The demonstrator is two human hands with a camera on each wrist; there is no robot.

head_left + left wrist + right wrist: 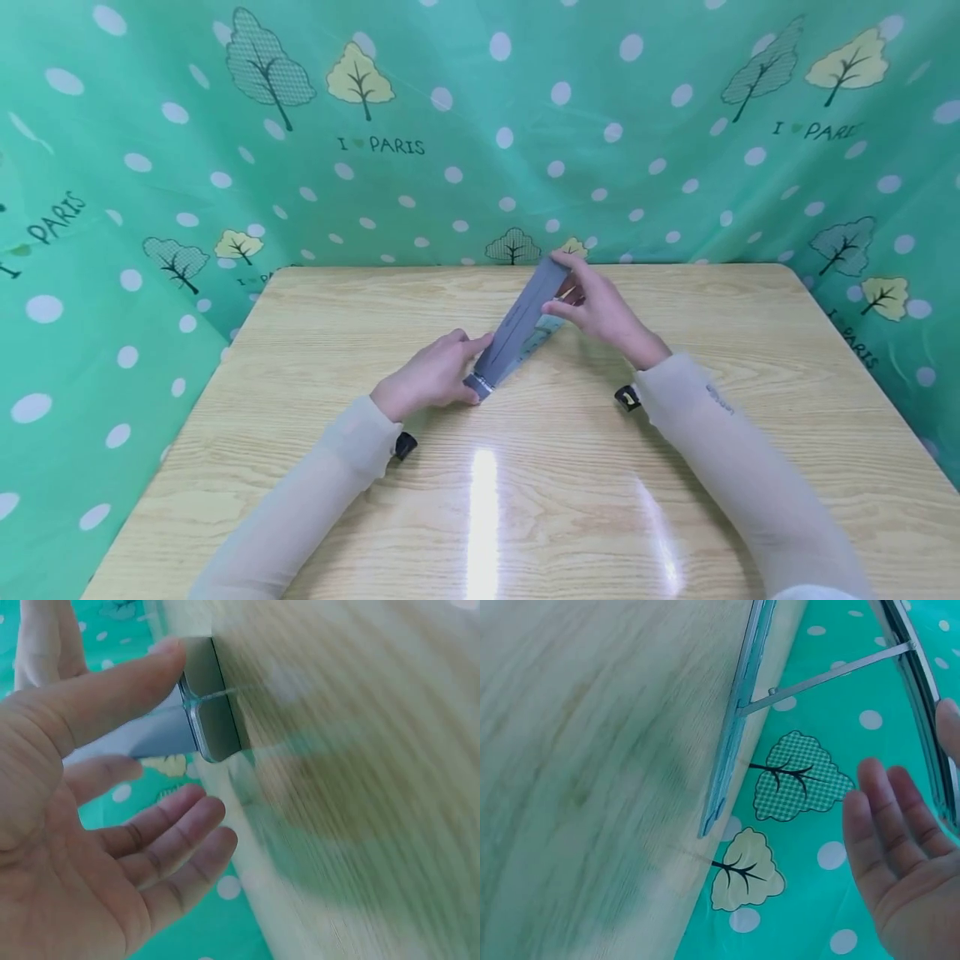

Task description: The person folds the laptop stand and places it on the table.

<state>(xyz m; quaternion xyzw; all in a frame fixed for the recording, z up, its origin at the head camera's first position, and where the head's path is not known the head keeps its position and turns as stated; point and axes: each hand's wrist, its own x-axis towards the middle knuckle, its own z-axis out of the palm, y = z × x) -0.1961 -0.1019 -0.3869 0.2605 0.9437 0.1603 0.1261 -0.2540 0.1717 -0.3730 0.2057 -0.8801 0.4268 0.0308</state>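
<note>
Left hand [431, 375] pinches hinge end [480, 385] of grey folding device [520, 321]; right hand [600, 308] grips raised leaf [550, 277] at far end. Device sits near middle of table's [375, 287] far edge. Strut [832, 677] spans leaves. Probably light, stiff, slick; best held by leaf edges, clear of strut.

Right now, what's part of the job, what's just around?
In the job:
Grey hinged device with metal strut
Left hand, at its hinge end
Right hand, at its raised end

Just around:
Wood-grain table
Green tree-print curtain
Black wrist pieces
</note>
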